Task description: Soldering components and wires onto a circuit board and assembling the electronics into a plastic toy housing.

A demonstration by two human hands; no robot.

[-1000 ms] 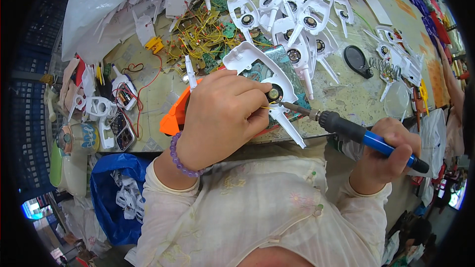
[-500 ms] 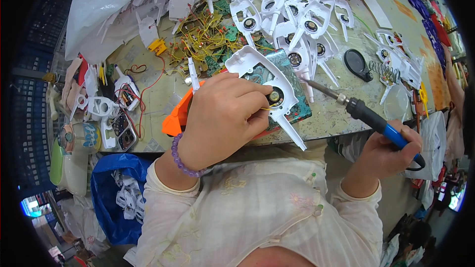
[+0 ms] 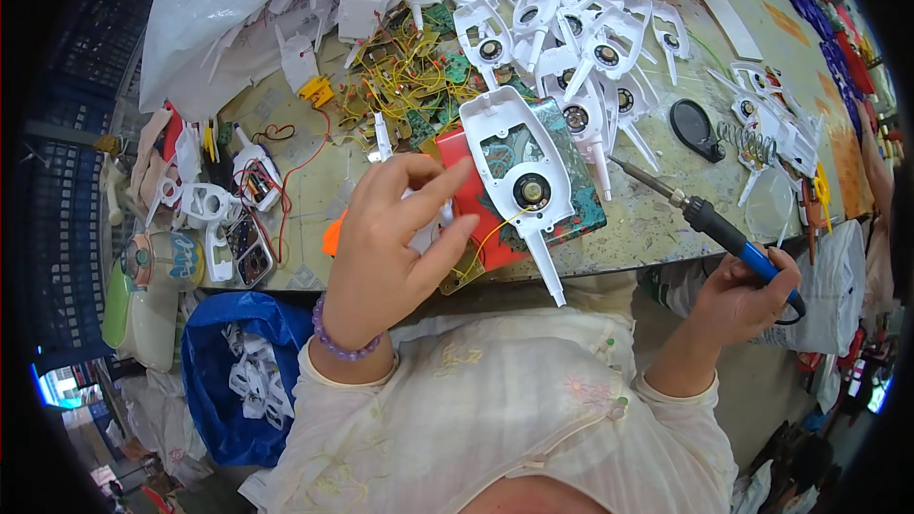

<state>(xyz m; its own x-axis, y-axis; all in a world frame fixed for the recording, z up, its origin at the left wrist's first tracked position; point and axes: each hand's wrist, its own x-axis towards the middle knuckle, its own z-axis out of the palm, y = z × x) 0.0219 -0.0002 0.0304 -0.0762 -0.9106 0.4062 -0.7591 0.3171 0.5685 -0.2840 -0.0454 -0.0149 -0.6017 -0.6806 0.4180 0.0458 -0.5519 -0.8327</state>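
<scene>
A white plastic housing [image 3: 560, 157] with a round black speaker [image 3: 531, 191] lies on a red and green patterned box [image 3: 462, 192], its thin handle toward me. A yellow wire [image 3: 502, 224] runs from the speaker to a small board at the box's near left corner. My left hand [image 3: 395, 228] is just left of the housing, fingers apart and apparently holding nothing. Beneath it, a white part and an orange piece [image 3: 332, 234] are mostly covered. Held in my right hand [image 3: 741, 290] is a blue and black soldering iron [image 3: 709, 219], its tip pointing left near another white housing.
Green circuit boards with yellow wires [image 3: 409, 86] lie in a heap behind my left hand. Several white housings [image 3: 609, 55] are piled beyond the box. A black ring-shaped stand [image 3: 695, 128] and a coiled spring [image 3: 747, 138] are at right. A blue bag [image 3: 214, 385] hangs lower left.
My left hand has come off the speaker and moved left, its fingers spreading. The housing now sits more upright on the box. The soldering iron stays in my right hand, barely moved.
</scene>
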